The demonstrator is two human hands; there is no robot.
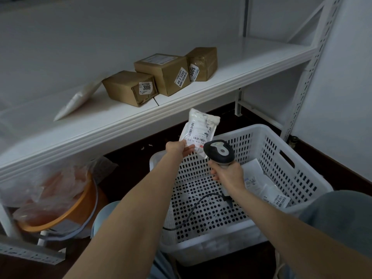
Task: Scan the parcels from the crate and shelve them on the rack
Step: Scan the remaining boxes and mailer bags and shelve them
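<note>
Parcel looks light and floppy, I judge; my left hand pinches its lower edge, my right hand grips the scanner

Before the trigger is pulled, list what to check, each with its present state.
1. Parcel grip: left hand pinches the white pouch by its lower edge: ok.
2. Tool grip: right hand grips the scanner: ok.
3. The pouch's barcode label faces the person, barcodes showing: ok.
4. Scanner window aimed at that label: cannot tell.
5. Bare shelf right of the brown boxes: ok.
</note>
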